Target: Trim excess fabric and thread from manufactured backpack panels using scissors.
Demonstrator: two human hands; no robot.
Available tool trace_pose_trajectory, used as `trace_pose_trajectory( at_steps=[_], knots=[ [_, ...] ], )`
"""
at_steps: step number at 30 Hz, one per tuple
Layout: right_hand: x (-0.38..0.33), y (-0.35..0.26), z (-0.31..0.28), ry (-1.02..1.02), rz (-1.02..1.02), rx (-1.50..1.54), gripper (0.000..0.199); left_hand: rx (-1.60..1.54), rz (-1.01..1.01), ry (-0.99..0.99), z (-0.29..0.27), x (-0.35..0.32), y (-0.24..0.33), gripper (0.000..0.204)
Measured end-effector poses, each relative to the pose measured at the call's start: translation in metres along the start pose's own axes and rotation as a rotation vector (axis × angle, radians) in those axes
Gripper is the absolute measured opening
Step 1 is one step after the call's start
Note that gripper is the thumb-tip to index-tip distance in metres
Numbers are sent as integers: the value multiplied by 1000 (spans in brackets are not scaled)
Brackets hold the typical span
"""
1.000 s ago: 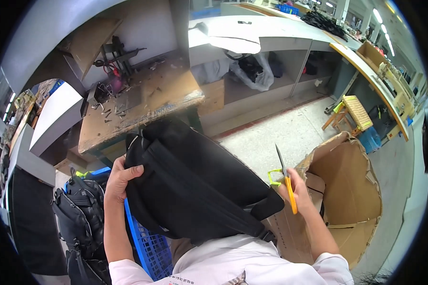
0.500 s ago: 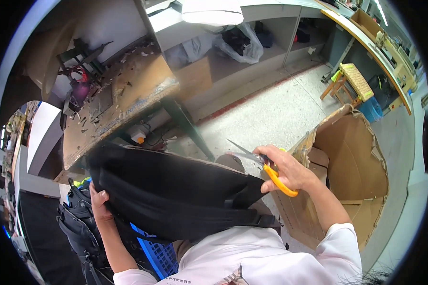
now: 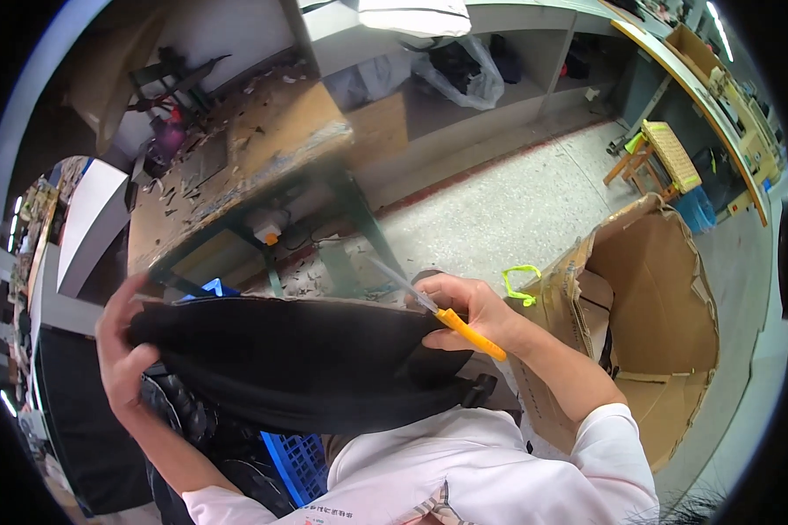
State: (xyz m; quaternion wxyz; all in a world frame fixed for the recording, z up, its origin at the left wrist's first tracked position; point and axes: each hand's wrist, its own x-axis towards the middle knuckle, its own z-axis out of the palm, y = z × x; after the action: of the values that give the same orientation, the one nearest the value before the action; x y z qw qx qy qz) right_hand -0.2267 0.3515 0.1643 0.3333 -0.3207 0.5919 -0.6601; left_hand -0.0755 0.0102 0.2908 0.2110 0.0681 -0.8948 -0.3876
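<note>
Head view: right of black bag [image 3: 298,359], cardboard box [image 3: 661,319]; below, blue basket [image 3: 299,462]; gripping scissors [image 3: 474,337] in right hand [image 3: 486,311], left hand [image 3: 121,350] loosely spread.

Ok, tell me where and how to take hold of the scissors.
Probably best by the orange handle, coming from the picture's lower right: the handle end points that way, while the bare blades slant toward the upper left, clear of that approach.

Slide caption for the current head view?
Left hand at one end of a black fabric piece, right hand holding orange-handled scissors near the other, cardboard box at right.
</note>
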Motion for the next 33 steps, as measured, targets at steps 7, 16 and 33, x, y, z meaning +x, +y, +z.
trace_pose_trajectory(
  at_steps=[7, 16, 33],
  knots=[
    [-5, -5, -1, 11, -48, -285, 52, -172, -177, 41, 38, 9, -25, 22],
    [-12, -41, -23, -106, -33, -965, 85, -358, -68, 120, 39, 11, -38, 32],
    [-1, -46, -4, -236, -95, -1180, 60, -490, -143, 97, 30, 4, -39, 28]
  ],
)
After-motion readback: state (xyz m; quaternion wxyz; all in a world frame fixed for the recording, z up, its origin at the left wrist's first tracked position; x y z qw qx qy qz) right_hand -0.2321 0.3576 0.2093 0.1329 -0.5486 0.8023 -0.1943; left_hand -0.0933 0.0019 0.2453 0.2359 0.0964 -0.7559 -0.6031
